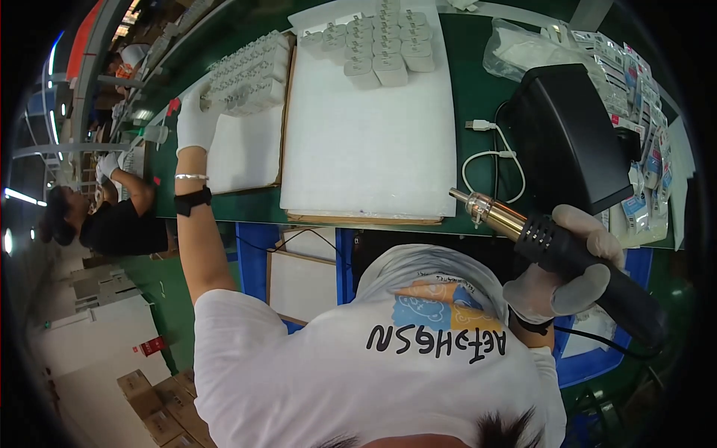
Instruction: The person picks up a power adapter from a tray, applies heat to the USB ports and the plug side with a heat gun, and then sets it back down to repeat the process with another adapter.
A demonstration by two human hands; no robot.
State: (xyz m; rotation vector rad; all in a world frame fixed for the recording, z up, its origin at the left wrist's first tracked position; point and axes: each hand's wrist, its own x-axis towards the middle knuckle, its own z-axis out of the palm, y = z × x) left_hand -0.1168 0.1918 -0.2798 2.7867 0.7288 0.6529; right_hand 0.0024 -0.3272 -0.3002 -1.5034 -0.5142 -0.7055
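Note:
My right hand (571, 272), in a pale glove, is closed around the black handle of a hot air gun (534, 239). The gun's metal nozzle points to the upper left, over the near right corner of a white sheet-covered board (366, 157). White plug adapters (373, 56) with metal prongs up stand in rows at the far end of that board. On the left, my white-gloved left hand (196, 123) reaches to the edge of another tray's block of white plug adapters (250, 75). Its fingertips are too unclear to show whether they grip one.
A black box-shaped device (571, 134) stands on the green table at right, with a white cable (511, 160) beside it. Behind it lie packaged bags (642, 142) and a clear plastic bag (526, 48). A co-worker (112, 216) sits at far left. Blue bins (254, 261) are below the table edge.

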